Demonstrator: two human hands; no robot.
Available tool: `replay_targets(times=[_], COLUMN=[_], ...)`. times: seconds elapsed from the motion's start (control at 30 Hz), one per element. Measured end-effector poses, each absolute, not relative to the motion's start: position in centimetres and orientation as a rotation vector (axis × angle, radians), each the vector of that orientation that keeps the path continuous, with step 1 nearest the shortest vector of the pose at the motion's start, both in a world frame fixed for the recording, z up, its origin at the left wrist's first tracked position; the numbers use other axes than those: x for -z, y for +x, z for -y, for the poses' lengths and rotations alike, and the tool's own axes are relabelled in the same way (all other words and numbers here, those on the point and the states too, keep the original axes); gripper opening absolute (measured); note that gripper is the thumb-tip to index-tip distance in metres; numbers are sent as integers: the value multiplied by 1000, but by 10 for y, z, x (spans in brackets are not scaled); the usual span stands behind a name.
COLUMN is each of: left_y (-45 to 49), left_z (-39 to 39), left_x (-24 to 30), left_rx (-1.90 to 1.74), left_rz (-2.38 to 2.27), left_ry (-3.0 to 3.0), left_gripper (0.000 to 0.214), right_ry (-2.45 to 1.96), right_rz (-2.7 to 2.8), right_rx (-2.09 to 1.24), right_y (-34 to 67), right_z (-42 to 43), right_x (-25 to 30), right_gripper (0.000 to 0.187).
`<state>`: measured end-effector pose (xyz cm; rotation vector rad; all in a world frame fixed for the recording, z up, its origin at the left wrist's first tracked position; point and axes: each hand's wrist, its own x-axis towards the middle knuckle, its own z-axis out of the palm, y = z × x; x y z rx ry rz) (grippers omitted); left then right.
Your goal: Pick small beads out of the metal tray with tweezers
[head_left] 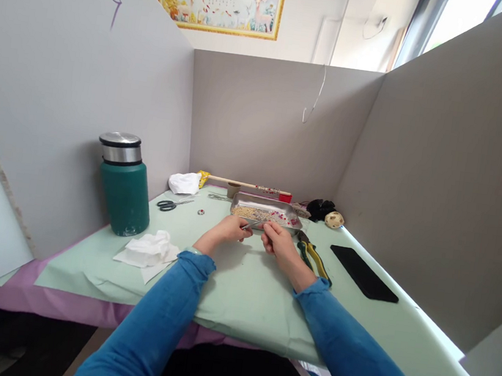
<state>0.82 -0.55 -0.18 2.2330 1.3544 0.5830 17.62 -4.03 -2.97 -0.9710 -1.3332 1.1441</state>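
My left hand (228, 229) is closed around slim metal tweezers (253, 223), whose tip points right toward my other hand. Thumb and fingers of my right hand (278, 241) are pinched together near that tip; whatever lies between them is too small to make out. Both hands are just in front of a shallow metal tray (236, 198), which holds gold-coloured and red beads. Beside my right wrist lie yellow-and-green-handled pliers (315, 261).
A green bottle (125, 196) stands left, with crumpled tissue (150, 250) before it. Black-handled scissors (168, 205) lie beyond. A black phone-like slab (362, 273) rests right. Behind the tray are a wooden stick (237, 182) and a small cup (233, 190). Grey partitions (278, 124) enclose the table.
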Motion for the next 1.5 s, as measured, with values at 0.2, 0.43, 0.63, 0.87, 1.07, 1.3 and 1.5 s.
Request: replay_targets(times=[0.2, 0.43, 0.63, 0.87, 1.07, 1.3, 1.5], left_y=[8, 8, 8, 7, 7, 6, 7], left_z=[7, 6, 7, 5, 3, 2, 3], left_x=[1, 0, 0, 2, 2, 2, 1], left_rx=[-585, -590, -590, -586, -570, -535, -503], left_rz=[-1336, -1346, -1353, -1358, -1355, -1386, -1397], left_ry=[2227, 2266, 2254, 2244, 2244, 2264, 2235], left_gripper=[25, 25, 26, 25, 26, 26, 24], right_ry=[-970, -971, -971, -968, -967, -1043, -1092], right_rz=[1345, 1368, 1353, 1348, 1340, 1446, 1595], right_rx=[-1144, -1136, -1144, -1144, -1114, -859, -498], right_y=[176, 176, 176, 176, 176, 177, 178], right_z=[40, 41, 40, 40, 39, 32, 35], right_x=[30, 30, 30, 30, 31, 37, 35], right_gripper=[30, 31, 32, 31, 31, 24, 22])
